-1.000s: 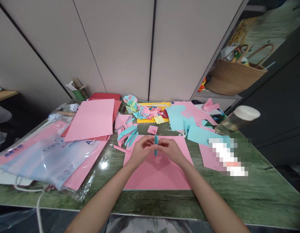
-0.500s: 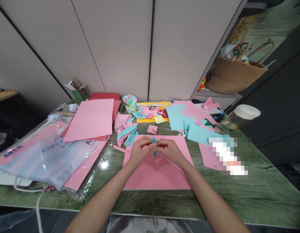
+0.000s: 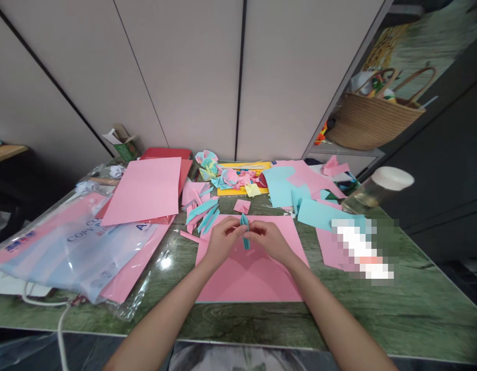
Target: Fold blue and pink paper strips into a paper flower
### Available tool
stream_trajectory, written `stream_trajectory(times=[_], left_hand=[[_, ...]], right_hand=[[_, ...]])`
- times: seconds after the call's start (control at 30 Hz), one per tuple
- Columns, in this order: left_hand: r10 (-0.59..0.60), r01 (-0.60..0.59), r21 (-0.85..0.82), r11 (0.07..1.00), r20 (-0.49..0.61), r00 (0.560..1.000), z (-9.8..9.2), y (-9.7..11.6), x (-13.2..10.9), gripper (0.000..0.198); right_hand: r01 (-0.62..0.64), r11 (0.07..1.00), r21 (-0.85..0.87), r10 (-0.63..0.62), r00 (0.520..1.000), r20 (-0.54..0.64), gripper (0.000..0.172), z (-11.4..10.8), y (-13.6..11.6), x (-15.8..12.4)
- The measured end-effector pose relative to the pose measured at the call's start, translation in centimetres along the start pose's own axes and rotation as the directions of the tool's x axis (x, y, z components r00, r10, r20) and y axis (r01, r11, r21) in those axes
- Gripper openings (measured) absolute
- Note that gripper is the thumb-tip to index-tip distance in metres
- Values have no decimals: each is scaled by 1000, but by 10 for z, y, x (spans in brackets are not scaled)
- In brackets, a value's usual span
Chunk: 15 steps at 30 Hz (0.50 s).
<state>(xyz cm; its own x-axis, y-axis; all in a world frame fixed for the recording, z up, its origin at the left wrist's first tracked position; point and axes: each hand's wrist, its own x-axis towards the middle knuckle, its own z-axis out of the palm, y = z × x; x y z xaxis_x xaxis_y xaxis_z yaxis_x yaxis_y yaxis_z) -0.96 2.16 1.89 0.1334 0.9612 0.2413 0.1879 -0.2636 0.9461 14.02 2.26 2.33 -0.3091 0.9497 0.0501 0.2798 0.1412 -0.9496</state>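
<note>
A narrow folded piece of teal paper (image 3: 245,241) stands upright between my two hands. My left hand (image 3: 225,238) pinches it from the left side, and my right hand (image 3: 268,237) pinches it from the right. Parts of its middle are hidden by my fingertips. Beneath both hands lies a large pink paper sheet (image 3: 250,283), flat on the green table (image 3: 231,322). Just beyond my fingers is a small pink folded square (image 3: 242,206).
Teal and pink strips (image 3: 207,214) lie left of the sheet. Further left are a pink stack (image 3: 146,190) and a plastic paper pack (image 3: 87,247). A yellow tray (image 3: 223,191) and paper flowers (image 3: 226,178) sit behind. A lidded bottle (image 3: 372,190) stands right, near teal paper (image 3: 319,214).
The teal folded paper shows a little taller between my fingertips, its top edge slightly higher. My hands and the things on the table stay in nearly the same place.
</note>
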Motion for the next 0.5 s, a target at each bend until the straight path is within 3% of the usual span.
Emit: stream_trajectory(times=[0.33,0.5], left_hand=[[-110,135,-172,976,143,984,-2,-5,0,21],[-167,293,-422,858,310,936,-7,-2,3,23]], right_hand=[[-17,999,-45,15,999,-44,25,1,3,1],[-48,997,52,46,998,37,25,-5,5,3]])
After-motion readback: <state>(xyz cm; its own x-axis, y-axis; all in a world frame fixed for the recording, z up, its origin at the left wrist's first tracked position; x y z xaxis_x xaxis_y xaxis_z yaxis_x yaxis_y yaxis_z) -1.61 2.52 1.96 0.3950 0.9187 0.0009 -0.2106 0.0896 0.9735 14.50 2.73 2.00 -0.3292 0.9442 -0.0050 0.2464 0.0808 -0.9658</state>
